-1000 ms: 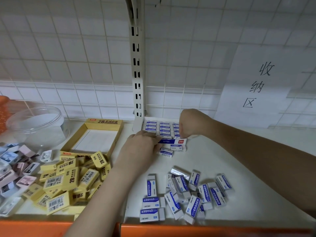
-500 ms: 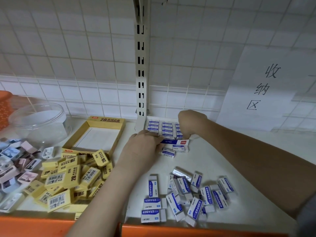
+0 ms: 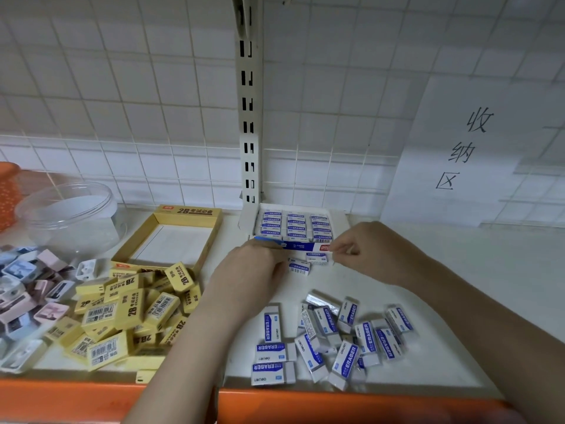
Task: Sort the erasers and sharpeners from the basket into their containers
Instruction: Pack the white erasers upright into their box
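You are working at a white shelf (image 3: 443,301) with an orange front lip. On its left half sit a clear round tub (image 3: 68,215), an empty yellow tray (image 3: 171,237), a heap of yellow erasers (image 3: 128,313) and, at the far left, a pile of pastel sharpeners (image 3: 27,289). On the right half, the white box (image 3: 293,224) at the back holds three neat columns of blue-and-white erasers, and a loose scatter of the same blue erasers (image 3: 330,341) lies near the front edge, well apart from the box.

The relation that matters next: two stray erasers lie just in front of the box's blue front flap (image 3: 299,246), between your hands. The nearer eraser (image 3: 299,267) has its long axis running left to right, roughly parallel to the flap, and it sits right at your left fingertips. So your left hand is the closer one, and the box lies straight beyond it. The other small eraser (image 3: 316,258) lies just beside it, toward your right hand.

Your left hand (image 3: 250,270) rests knuckles-up, fingers curled down against the flap's left end. Whether they pinch anything I cannot tell, since the back of the hand hides them. Your right hand (image 3: 367,252) is curled, its thumb and forefinger pinched together at the flap's right corner, apparently steadying it.
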A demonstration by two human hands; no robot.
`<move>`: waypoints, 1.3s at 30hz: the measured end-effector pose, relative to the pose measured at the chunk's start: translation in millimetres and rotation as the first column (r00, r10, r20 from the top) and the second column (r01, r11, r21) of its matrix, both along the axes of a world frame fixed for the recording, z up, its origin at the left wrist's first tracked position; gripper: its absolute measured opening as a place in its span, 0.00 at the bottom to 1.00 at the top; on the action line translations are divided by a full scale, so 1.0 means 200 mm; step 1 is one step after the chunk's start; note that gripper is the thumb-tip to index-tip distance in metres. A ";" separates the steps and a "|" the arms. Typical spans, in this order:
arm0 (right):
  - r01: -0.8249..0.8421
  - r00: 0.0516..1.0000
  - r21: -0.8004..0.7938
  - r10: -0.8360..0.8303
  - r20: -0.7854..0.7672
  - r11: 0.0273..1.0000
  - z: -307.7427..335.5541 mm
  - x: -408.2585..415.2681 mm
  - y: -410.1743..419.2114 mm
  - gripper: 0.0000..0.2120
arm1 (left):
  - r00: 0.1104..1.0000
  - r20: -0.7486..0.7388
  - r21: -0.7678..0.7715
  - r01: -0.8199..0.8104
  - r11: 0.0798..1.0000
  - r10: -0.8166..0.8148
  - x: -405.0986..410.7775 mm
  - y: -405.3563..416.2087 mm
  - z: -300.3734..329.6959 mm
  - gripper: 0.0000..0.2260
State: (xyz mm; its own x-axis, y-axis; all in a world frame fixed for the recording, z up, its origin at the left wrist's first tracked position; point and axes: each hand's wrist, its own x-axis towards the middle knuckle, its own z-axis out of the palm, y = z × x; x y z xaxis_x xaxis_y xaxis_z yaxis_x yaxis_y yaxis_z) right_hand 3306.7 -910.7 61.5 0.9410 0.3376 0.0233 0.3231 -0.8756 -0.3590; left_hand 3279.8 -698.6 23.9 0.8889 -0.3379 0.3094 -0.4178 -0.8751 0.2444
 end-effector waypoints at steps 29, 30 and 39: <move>-0.037 0.997 -0.126 0.045 0.059 0.991 -0.04 -0.13 0.01 0.13 | 0.962 -0.121 -0.416 -0.274 0.867 0.245 -0.18 0.09 -0.04 0.13; -0.023 0.997 -0.098 0.030 0.067 0.995 -0.04 -0.14 0.00 0.12 | 0.962 -0.109 -0.441 -0.271 0.855 0.248 -0.18 0.08 -0.04 0.12; 0.014 0.998 0.053 -0.010 -0.068 0.999 -0.08 -0.09 0.04 0.20 | 0.958 -0.034 -0.571 -0.254 0.781 0.286 -0.18 0.09 -0.05 0.09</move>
